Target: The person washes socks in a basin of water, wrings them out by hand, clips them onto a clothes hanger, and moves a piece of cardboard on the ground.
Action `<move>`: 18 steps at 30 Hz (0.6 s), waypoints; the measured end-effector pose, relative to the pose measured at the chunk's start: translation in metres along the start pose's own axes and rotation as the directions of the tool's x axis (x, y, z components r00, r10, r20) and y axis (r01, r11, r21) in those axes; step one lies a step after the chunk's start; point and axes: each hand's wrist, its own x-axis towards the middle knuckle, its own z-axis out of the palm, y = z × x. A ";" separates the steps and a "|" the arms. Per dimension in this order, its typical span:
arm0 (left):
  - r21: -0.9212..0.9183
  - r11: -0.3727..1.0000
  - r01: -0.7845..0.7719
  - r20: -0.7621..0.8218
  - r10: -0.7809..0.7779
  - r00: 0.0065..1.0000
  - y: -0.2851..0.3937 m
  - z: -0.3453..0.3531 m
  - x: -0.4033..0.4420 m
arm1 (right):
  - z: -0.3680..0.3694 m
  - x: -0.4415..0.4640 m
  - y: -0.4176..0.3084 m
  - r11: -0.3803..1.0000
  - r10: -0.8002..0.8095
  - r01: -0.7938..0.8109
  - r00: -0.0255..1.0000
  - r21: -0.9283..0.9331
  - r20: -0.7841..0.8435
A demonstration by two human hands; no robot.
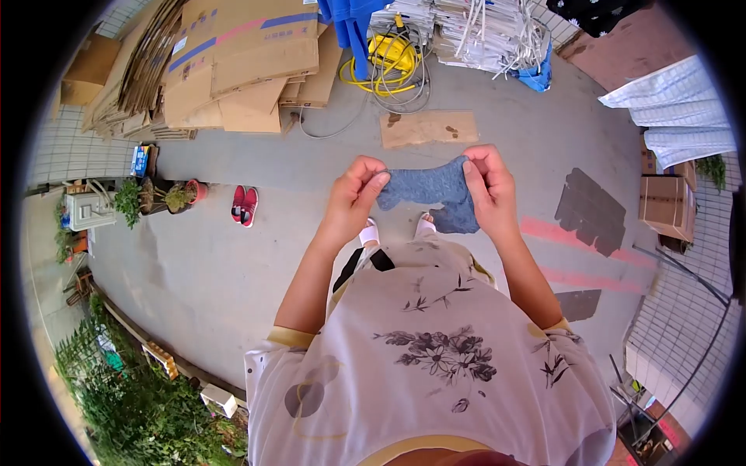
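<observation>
A grey-blue sock [423,186] is stretched sideways between my two hands, in front of my body. My left hand [352,200] pinches one end of it between thumb and fingers. At the other end, my right hand [491,190] is closed on the fabric near its top edge. Below my right hand a part of the same grey-blue fabric hangs down; whether it belongs to a second sock I cannot tell. Under the sock, my feet in light sandals show on the ground.
Flattened cardboard [256,58] leans at the far left, beside a coiled yellow hose [392,62] and bundled paper [489,35]. Red shoes [244,205] and potted plants [177,196] stand left. Cloth [672,109] hangs right, above cardboard boxes [667,203]. A flat cardboard piece [429,129] lies ahead.
</observation>
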 end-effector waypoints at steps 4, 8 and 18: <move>0.242 0.967 -0.081 -0.032 0.091 0.995 -0.018 -0.008 0.006 | 0.008 -0.002 0.009 0.933 -0.141 0.139 0.990 -0.333 0.019; 0.226 0.973 -0.042 -0.056 0.056 0.997 0.001 0.002 -0.002 | 0.010 -0.007 0.001 0.916 -0.277 0.273 0.960 -0.294 0.027; 0.077 0.997 -0.004 0.171 -0.009 0.985 0.011 0.027 0.007 | 0.006 -0.013 -0.004 0.926 -0.137 0.209 0.962 -0.315 0.236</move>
